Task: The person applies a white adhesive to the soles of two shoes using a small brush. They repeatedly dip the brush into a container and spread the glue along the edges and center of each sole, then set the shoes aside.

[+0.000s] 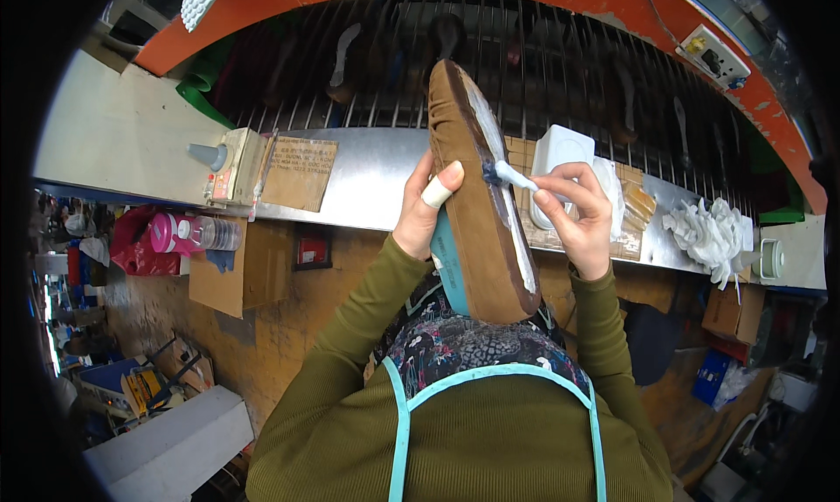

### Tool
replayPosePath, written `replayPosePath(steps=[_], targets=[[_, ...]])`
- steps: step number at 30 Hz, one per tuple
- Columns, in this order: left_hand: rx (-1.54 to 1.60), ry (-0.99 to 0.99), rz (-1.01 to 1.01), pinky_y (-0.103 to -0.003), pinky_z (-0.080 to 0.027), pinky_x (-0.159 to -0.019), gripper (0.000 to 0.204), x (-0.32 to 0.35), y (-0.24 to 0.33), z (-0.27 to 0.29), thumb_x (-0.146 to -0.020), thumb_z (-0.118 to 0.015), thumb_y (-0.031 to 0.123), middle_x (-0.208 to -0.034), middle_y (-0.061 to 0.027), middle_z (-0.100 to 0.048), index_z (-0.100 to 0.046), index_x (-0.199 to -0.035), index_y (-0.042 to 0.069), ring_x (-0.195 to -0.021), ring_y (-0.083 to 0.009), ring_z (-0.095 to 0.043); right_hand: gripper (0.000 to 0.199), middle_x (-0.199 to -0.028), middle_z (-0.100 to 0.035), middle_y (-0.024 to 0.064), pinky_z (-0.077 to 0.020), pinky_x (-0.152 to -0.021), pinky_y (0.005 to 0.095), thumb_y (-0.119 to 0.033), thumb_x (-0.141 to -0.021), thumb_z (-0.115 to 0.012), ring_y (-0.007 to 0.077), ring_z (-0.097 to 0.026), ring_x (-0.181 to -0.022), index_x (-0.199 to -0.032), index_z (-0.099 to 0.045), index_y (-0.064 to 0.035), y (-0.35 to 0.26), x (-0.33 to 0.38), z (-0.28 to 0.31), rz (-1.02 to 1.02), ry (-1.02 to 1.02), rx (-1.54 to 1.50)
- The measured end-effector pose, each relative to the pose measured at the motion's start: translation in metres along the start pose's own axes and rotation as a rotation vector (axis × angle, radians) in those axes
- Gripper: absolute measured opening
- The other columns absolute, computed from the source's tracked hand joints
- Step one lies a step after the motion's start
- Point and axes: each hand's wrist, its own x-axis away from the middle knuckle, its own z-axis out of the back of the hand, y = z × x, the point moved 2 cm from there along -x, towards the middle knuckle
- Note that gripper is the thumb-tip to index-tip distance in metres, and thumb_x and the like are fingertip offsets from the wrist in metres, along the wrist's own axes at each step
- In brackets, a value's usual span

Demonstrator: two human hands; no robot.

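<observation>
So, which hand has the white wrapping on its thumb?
The left hand, holding the brown shoe; the right hand, holding the brush, has none.

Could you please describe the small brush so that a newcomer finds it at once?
At the metal bench, find the brown shoe. The right hand holds the brush to its white-smeared side. The brush's pale handle and dark tip set it apart from the white container.

Bright centre, black fisheye rim
</observation>
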Motion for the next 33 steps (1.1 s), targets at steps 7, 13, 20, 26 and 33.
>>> replayPosePath(steps=[7,13,20,26,33], targets=[[-0.121,0.062,-0.076,-0.036,-0.047,-0.096,0.067,-0.010,0.003,0.003,-0.089,-0.057,0.049,-0.121,-0.0120,-0.055,-0.040,-0.135,0.004,-0.109,-0.0203,-0.057,0.017,-0.093,-0.058,0.0069,-0.0432,-0.076,0.0263,-0.002,-0.082,-0.069,0.0152,-0.054,-0.088,-0.099,-0.072,0.0013,0.008,0.026,0.008,-0.128,-0.129,-0.110],[-0.004,0.030,-0.026,-0.032,-0.051,-0.089,0.069,-0.023,0.003,0.012,-0.085,-0.068,0.040,-0.120,-0.0113,-0.055,-0.039,-0.136,0.003,-0.106,-0.0192,-0.059,0.016,-0.089,-0.059,0.0054,-0.0462,-0.071,0.0267,-0.003,-0.080,-0.073,0.0145,-0.056,-0.082,-0.096,-0.074,-0.0013,0.004,0.039,0.017,-0.139,-0.104,-0.085],[-0.009,0.063,0.083,-0.033,-0.053,-0.087,0.066,-0.036,-0.003,0.014,-0.084,-0.066,0.046,-0.116,-0.0110,-0.057,-0.045,-0.130,0.004,-0.102,-0.0190,-0.061,0.017,-0.088,-0.060,0.0057,-0.0462,-0.069,0.0262,-0.003,-0.079,-0.073,0.0145,-0.057,-0.081,-0.096,-0.073,-0.0011,-0.004,0.049,0.032,-0.134,-0.092,-0.043],[0.024,0.044,0.168,-0.034,-0.056,-0.084,0.062,-0.047,-0.007,0.005,-0.084,-0.065,0.052,-0.110,-0.0118,-0.061,-0.052,-0.122,0.005,-0.097,-0.0182,-0.064,0.018,-0.089,-0.059,0.0057,-0.0463,-0.069,0.0261,-0.003,-0.079,-0.073,0.0144,-0.056,-0.080,-0.097,-0.073,-0.0020,-0.008,0.050,0.042,-0.067,-0.053,-0.010],[0.164,-0.037,0.336,-0.033,-0.057,-0.083,0.066,-0.052,-0.015,-0.009,-0.084,-0.064,0.056,-0.109,-0.0126,-0.064,-0.054,-0.124,0.004,-0.094,-0.0197,-0.067,0.018,-0.091,-0.058,0.0059,-0.0461,-0.067,0.0239,-0.002,-0.079,-0.074,0.0124,-0.055,-0.078,-0.097,-0.073,-0.0021,-0.015,0.036,0.048,0.009,-0.062,0.002]])
